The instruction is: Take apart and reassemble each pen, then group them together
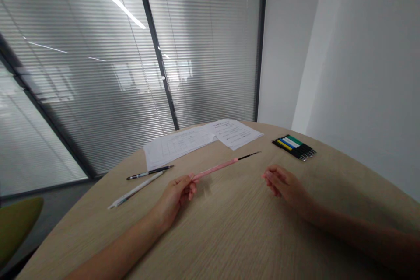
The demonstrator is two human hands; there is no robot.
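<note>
My left hand [179, 194] pinches the near end of a long pink sleeve [218, 167] above the table. From the sleeve's far end sticks a thin black rod [248, 156] with a pale tip. My right hand [280, 181] is closed beside it, to the right of the rod's tip; whether anything small is between its fingers is hidden. Left of my left hand lie a black pen [149, 172] and a long white wrapped item [138, 189], side by side on the wooden table [229, 227].
Printed sheets [180, 143] overlap at the table's back edge. A row of several pens [293, 146] with black, yellow, blue, white and green parts lies at the back right. A green chair [19, 223] stands at the left, beyond the table's edge.
</note>
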